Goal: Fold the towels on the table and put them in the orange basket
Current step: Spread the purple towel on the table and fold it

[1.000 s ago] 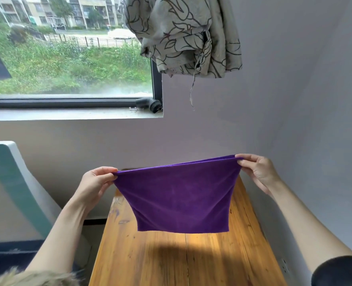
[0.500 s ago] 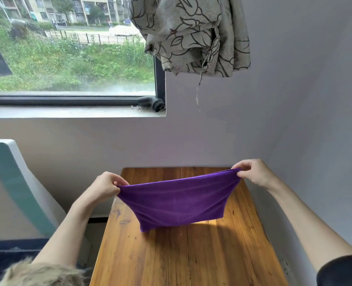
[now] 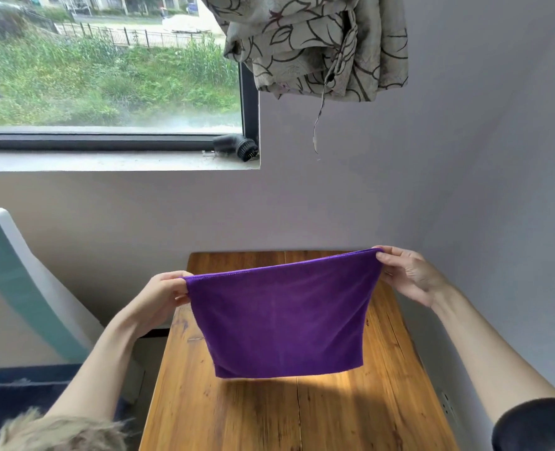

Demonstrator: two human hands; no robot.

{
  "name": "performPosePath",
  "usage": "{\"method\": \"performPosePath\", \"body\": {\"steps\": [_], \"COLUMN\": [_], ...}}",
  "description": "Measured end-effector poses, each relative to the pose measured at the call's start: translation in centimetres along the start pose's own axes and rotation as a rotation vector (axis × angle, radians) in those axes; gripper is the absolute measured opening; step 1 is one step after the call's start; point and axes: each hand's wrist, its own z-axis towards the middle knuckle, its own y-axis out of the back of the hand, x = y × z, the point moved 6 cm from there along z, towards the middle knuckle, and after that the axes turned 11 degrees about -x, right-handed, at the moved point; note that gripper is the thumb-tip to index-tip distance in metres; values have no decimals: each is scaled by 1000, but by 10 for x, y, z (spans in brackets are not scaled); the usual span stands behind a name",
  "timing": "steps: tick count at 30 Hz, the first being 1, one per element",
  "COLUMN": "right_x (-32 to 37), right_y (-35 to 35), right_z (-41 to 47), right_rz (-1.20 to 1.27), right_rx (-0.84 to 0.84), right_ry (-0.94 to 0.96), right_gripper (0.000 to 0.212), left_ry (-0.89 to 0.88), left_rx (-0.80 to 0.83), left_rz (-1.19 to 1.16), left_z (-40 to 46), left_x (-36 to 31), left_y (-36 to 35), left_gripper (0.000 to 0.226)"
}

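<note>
Square purple terry towel [image 3: 282, 320] hanging in the air above the far half of a long wooden plank table [image 3: 295, 415], stretched taut along its top edge, lower hem free and clear of the boards. Left hand [image 3: 163, 296] pinching the top left corner, fingers curled in tight against the thumb. Right hand [image 3: 408, 276] pinching the top right corner between thumb and fingertips, remaining fingers loosely spread behind the cloth, held higher than the left so the top edge slopes. Towel's shadow lying on the tabletop beneath it. No orange basket in view.

Beyond the table, a pale wall meeting a second wall at the right, tight against the table's right edge. Above left, a black-framed window [image 3: 106, 70] over a grey sill, with a small black cylindrical object [image 3: 237, 149] resting in the sill's right corner. Bunched beige leaf-patterned curtain [image 3: 315, 43] hanging at top centre, a thin cord dangling from it. White and teal curved panel [image 3: 18, 281] standing left of the table. Tuft of tan fur [image 3: 58, 432] at the bottom left edge; dark sleeve [image 3: 539, 424] at the bottom right.
</note>
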Motion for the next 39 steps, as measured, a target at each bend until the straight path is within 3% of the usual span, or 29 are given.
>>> {"method": "performPosePath", "body": {"steps": [4,8,14,19,26,31,35,39], "right_x": [-11,-8,31,29,-70,-166,-217,-234], "right_y": [18,15,3,11,52,92,123,133], "right_z": [27,50,47,22,-10,-42,-72,-82], "right_rz": [-242,-461,-319,-174,-545,-771,-763,-720], "right_rx": [-184,-339,-417,-353,-356,-256,-242,-235], "right_ry": [67,199,338,303,152,-251,-532,-576], "right_gripper": [20,28,30,23,22,16,21,21], "left_ry": [110,61,-232,-267,-34,280,492,616], "left_rx": [29,-108,-166,-80,-9,166,284,390], "left_rz": [-26,151,156,64,375,569,622,553], "left_z": [14,35,42,20,-6,-40,-68,-82], "left_x": [17,13,-47,-46,65,158,206,227], "left_y": [2,2,-2,-1,15,17,16,12], "left_gripper": [25,27,26,23,17,19,12,6]}}
